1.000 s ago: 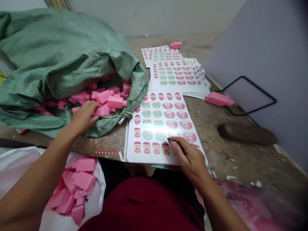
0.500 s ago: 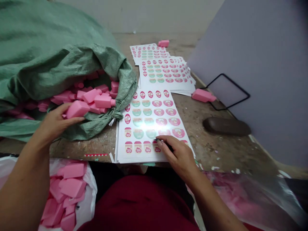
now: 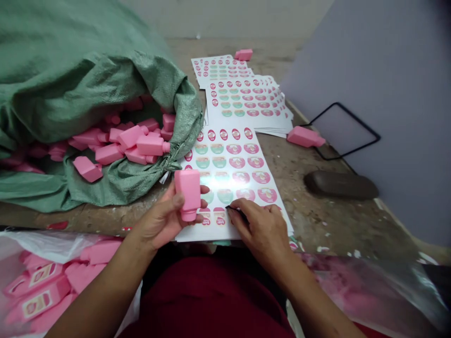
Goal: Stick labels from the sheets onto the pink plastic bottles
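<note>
A pink plastic bottle (image 3: 188, 190) is gripped in my left hand (image 3: 165, 213), its neck pointing toward me, over the left edge of the sticker sheets (image 3: 243, 232). My right hand (image 3: 262, 227) rests on the lower part of the top sheet, closed around a thin dark tool (image 3: 237, 212) whose tip lies at the bottom row of labels. The tool's kind cannot be made out, since the fingers cover most of it. Green, pink and red labels are printed in rows on the sheet.
At the left, a green woven sack (image 3: 137, 75) spills pink bottles (image 3: 150, 145) onto the table. Bottles, some labelled, fill a white bag (image 3: 42, 249) below. More label sheets (image 3: 250, 105) lie behind. At right are a loose bottle (image 3: 305, 136), a black wire frame (image 3: 359, 122) and a dark case (image 3: 340, 184).
My left hand has lifted a bottle out at the sack's mouth and brought it right, over the sheets. My right hand stays at the bottom row with the dark tool.
</note>
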Tool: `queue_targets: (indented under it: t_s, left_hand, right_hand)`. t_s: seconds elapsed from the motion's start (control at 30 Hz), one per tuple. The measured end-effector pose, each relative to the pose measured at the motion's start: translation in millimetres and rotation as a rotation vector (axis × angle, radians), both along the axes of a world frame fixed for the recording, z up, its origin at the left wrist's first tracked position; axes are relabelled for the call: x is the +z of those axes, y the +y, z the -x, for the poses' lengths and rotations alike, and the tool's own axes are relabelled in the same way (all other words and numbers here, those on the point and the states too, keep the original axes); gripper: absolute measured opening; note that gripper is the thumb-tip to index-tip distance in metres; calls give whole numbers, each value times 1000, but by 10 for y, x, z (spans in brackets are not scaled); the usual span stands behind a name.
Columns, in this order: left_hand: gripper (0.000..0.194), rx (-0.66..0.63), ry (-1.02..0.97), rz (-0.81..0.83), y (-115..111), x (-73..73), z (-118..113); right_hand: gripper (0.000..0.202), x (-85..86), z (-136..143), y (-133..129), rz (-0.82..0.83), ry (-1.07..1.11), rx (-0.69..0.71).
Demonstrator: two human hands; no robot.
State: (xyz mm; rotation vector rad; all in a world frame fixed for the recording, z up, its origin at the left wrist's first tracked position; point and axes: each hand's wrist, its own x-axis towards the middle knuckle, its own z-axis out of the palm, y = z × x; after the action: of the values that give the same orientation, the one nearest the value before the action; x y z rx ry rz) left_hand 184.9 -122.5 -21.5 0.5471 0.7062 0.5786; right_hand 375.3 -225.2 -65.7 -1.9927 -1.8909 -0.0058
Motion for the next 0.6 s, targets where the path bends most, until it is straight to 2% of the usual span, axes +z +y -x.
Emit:
queue_targets:
  t_s: [0.1,0.27,0.47,0.6]
  left_hand:
    - [62,8,123,-94,18,-11,-93]
    - [47,125,162,-69,-43,-86,-243]
    - [52,153,93,26,-81,-183,-268]
    - [54,143,131,28,-84,-215,-253]
  right_hand:
    - [16,-1,19,-7,-5,-18,-17]
    - [17,-4,32,-11,-6,-56,-31]
    - [21,-7,41,-5,-14,-77,-36]
    - [20,-7,49,-7,-45,-85,-31]
